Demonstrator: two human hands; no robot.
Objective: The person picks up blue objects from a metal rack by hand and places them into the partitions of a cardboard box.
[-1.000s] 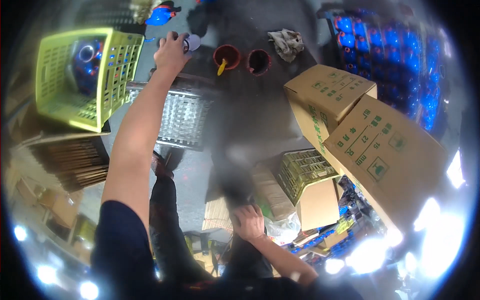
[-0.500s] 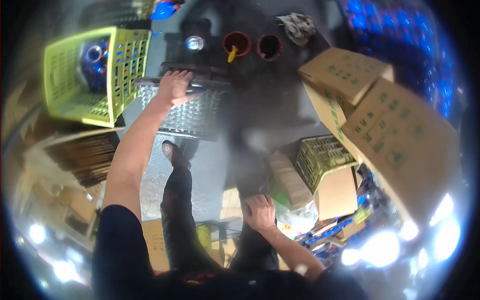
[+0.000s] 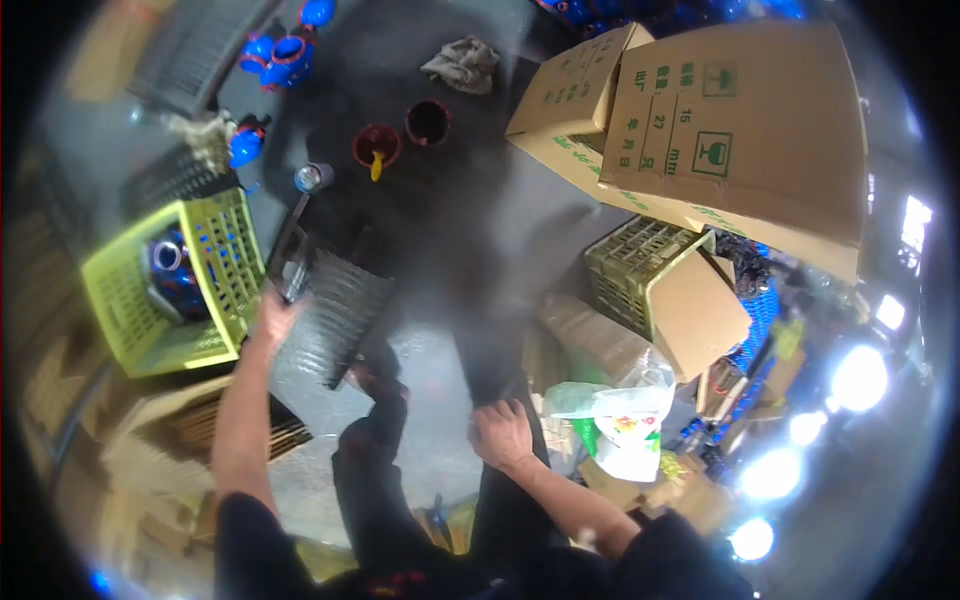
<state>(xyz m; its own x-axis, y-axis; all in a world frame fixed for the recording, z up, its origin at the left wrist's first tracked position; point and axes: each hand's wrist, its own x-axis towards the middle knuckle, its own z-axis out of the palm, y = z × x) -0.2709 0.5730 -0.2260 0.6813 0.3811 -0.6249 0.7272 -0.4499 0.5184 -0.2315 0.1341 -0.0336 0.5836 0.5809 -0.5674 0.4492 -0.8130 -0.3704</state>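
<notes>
My left hand (image 3: 275, 317), a little blurred, is closed on the dark rim of a grey slatted crate (image 3: 332, 310). The crate stands tilted on the floor in front of my foot, and its inside is hidden. My right hand (image 3: 503, 435) rests on my right thigh near the knee with nothing in it, its fingers laid over the trouser leg. To the left of the crate, close to my left hand, a yellow-green plastic crate (image 3: 232, 265) lies on its side with blue and red parts (image 3: 175, 270) in it.
Beyond the crate stand a metal can (image 3: 313, 178), a red pot with a yellow handle (image 3: 377, 147) and a dark red pot (image 3: 428, 123). A rag (image 3: 463, 65) lies farther off. Large cardboard boxes (image 3: 735, 140), an olive crate (image 3: 645, 260) and a plastic bag (image 3: 625, 410) are at right.
My view has swung to the left. The grey crate has turned and tilted, and my left hand has shifted from its upper rim to its left end. My right hand stays on my thigh.
</notes>
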